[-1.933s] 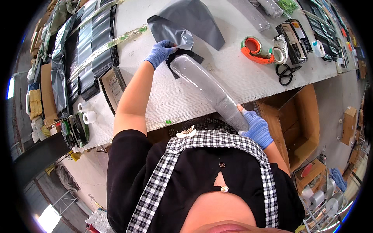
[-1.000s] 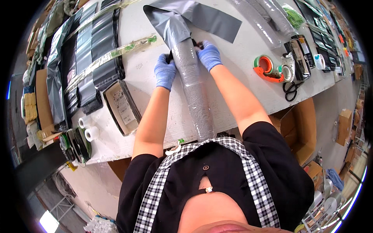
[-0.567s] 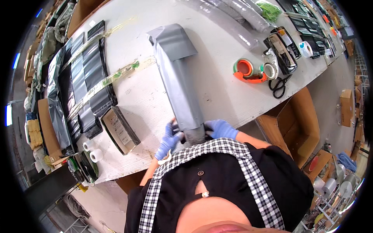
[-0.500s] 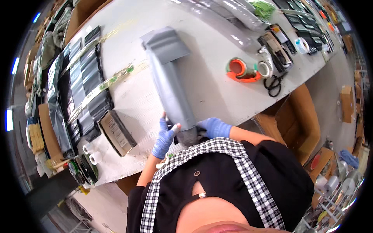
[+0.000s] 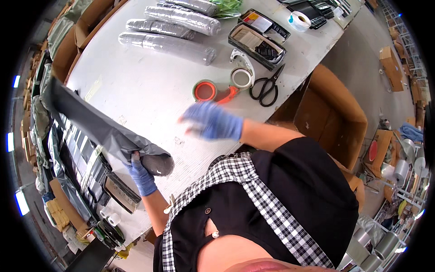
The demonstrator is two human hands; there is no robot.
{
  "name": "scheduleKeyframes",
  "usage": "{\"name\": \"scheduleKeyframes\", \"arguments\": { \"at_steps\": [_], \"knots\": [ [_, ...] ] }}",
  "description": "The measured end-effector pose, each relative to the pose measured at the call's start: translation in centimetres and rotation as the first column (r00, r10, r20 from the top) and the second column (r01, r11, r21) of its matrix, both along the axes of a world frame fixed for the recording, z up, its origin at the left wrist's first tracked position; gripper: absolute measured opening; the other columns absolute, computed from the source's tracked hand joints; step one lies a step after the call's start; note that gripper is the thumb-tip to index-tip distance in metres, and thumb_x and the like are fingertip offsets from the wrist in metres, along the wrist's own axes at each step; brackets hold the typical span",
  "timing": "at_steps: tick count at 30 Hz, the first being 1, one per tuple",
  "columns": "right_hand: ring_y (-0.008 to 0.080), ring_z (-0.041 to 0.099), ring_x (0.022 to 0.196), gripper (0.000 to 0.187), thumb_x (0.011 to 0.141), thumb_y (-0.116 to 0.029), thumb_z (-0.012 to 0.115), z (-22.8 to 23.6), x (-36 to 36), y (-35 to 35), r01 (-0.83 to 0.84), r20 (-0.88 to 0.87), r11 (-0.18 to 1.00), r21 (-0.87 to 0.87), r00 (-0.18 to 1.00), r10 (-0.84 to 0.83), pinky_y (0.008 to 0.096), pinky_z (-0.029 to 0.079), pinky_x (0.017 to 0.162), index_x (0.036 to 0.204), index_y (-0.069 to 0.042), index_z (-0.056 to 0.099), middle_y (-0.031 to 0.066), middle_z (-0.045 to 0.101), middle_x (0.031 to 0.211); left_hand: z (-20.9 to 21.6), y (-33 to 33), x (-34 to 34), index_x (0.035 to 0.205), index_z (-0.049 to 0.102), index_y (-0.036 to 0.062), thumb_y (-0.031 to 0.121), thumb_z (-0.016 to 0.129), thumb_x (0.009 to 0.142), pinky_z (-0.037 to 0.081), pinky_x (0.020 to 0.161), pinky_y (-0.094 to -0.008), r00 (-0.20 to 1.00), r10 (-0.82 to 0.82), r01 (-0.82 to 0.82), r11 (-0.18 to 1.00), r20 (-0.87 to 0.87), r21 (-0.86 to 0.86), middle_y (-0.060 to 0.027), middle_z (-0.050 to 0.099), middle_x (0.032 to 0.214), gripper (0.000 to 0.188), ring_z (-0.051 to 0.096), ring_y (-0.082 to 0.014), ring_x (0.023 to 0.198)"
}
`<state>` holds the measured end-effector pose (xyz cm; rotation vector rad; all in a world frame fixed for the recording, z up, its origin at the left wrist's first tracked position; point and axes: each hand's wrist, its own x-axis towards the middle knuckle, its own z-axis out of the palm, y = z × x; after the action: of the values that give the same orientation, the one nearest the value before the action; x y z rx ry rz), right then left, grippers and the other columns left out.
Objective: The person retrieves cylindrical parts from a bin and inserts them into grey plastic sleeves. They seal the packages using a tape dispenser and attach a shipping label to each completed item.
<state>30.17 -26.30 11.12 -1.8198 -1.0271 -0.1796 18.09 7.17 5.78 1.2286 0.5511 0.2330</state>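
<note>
A grey bag (image 5: 97,127) slants across the table's (image 5: 149,90) left side; the left hand (image 5: 141,176) grips it near the mouth, where 1 end of a wrapped roll (image 5: 158,166) protrudes. The right hand (image 5: 213,121), blurred, seems half-spread and empty, near an orange tape dispenser (image 5: 228,95). Bagging appears in hand; the next move probably calls for closing the mouth.

No lettering or numbers are legible on the bench (image 5: 149,90), where any print on a yellow-and-white card (image 5: 256,21) is too small.
</note>
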Motion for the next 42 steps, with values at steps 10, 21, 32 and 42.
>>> {"name": "scheduleKeyframes", "arguments": {
  "at_steps": [10,21,32,42],
  "knots": [
    [0.0265,0.062,0.099,0.025,0.085,-0.016,0.062,-6.2,24.4,-19.9,0.616,0.600,0.481,-0.624,0.772,-0.211,0.0380,0.052,0.085,0.110,-0.015,0.066,0.0057,0.066,0.103,-5.2,-4.9,1.3,0.141,0.033,-0.0008,0.028,0.079,0.074,0.049,0.090,-0.0363,0.923,0.118,-0.001,0.952,-0.366,0.305,-0.0147,0.056,0.120,0.087,0.056,-0.0243,0.103],
    [0.0265,0.068,0.089,0.015,0.087,-0.014,0.055,-7.1,28.2,-19.5,0.463,0.485,0.275,-0.843,0.874,0.015,0.0386,0.055,0.073,0.093,-0.014,0.068,0.0071,0.067,0.094,-6.2,-4.5,0.3,0.141,0.034,0.0018,0.024,0.081,0.074,0.047,0.093,-0.0360,0.949,0.127,-0.039,0.955,-0.288,0.295,-0.0134,0.057,0.123,0.085,0.056,-0.0238,0.106],
    [0.0211,0.064,0.074,0.013,0.079,-0.007,0.071,0.1,17.0,-13.4,0.644,0.275,0.754,-0.126,0.753,-0.598,0.0323,0.051,0.067,0.090,-0.010,0.065,0.0058,0.065,0.080,-1.4,-6.5,-1.4,0.149,0.026,0.0065,0.023,0.082,0.074,0.046,0.095,-0.0367,0.942,0.093,0.055,0.906,-0.324,0.420,-0.0146,0.046,0.132,0.095,0.049,-0.0232,0.119],
    [0.0295,0.067,0.084,0.013,0.080,-0.008,0.064,-6.4,-5.5,7.2,-0.315,0.082,0.949,-0.028,0.945,0.316,0.0364,0.055,0.067,0.092,-0.009,0.061,0.0099,0.068,0.097,1.1,-4.6,-2.1,0.097,0.064,0.0127,0.009,0.074,0.074,0.054,0.070,-0.0380,0.964,-0.227,0.130,-0.052,-0.139,0.990,-0.0066,0.063,0.097,0.026,0.062,-0.0291,0.087]
  ]
}}
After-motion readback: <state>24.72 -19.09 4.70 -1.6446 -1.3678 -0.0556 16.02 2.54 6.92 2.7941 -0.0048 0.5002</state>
